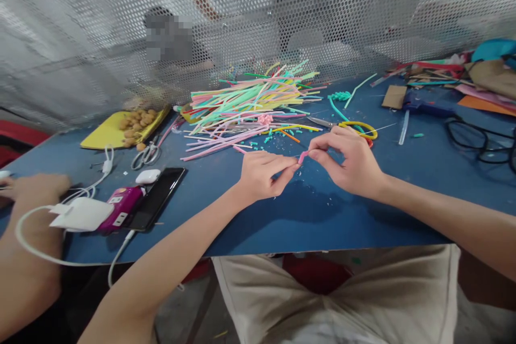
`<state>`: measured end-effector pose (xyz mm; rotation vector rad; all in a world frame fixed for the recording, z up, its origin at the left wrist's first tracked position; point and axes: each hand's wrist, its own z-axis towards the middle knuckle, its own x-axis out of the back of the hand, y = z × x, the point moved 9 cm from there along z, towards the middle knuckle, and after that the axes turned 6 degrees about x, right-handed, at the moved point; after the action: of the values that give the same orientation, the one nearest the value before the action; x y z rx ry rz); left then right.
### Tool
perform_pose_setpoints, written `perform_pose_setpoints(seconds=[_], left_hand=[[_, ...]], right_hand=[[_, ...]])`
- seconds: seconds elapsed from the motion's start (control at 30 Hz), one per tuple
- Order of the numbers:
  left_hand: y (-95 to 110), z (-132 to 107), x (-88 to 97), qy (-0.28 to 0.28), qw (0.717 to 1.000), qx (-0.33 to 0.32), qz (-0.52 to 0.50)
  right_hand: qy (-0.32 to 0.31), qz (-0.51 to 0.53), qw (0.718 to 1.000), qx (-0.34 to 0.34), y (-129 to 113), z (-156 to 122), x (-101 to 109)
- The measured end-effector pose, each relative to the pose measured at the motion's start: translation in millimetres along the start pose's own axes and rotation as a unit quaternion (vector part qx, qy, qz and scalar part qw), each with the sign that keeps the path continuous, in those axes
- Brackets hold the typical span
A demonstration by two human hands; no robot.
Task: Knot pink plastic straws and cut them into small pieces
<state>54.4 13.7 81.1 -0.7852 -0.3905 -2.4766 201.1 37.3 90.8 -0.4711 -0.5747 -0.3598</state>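
Note:
Over the blue table, my left hand [266, 173] pinches one end of a short, bent pink straw piece [302, 156] between thumb and fingertips. My right hand [347, 160] is closed at its other end, fingers pinched. A thin pale line, like wire or thread, sticks out to the right behind my right hand; whether I hold it cannot be told. Just beyond that hand lie scissors [365, 128] with yellow handles, partly covered by it. Past my hands lies a heap of pastel straws [258, 99], with small teal cut bits [268, 140] and a pink knotted cluster [265, 119].
At left are a phone [163, 199], a purple power block [121, 207], a white charger [83, 214], more scissors [145, 156] and round brown fruit [137, 123] on yellow paper. Another person's arm [34, 226] rests there. A glue gun [429, 106] and glasses [475, 140] lie right. Perforated metal [242, 11] stands behind.

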Motion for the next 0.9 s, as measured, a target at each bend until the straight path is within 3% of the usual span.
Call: perform_pose_setpoints(seconds=[0.17,0.4,0.57,0.9], left_hand=[[-7,0,1.8,-0.007,1.0,0.021,-0.02],[-23,0,-6.2,-0.071,0.993,0.091,-0.003],[-25,2,-1.1,-0.044,0.992,0.12,0.021],[-8,8,-1.1,-0.05,0.997,0.016,0.051]], right_hand=[[-0.029,0.053,0.998,0.026,1,0,-3],[0.017,-0.08,0.984,0.161,1,-2,4],[-0.002,-0.122,0.978,0.168,2,-1,2],[-0.034,-0.138,0.97,0.199,-7,-3,-8]])
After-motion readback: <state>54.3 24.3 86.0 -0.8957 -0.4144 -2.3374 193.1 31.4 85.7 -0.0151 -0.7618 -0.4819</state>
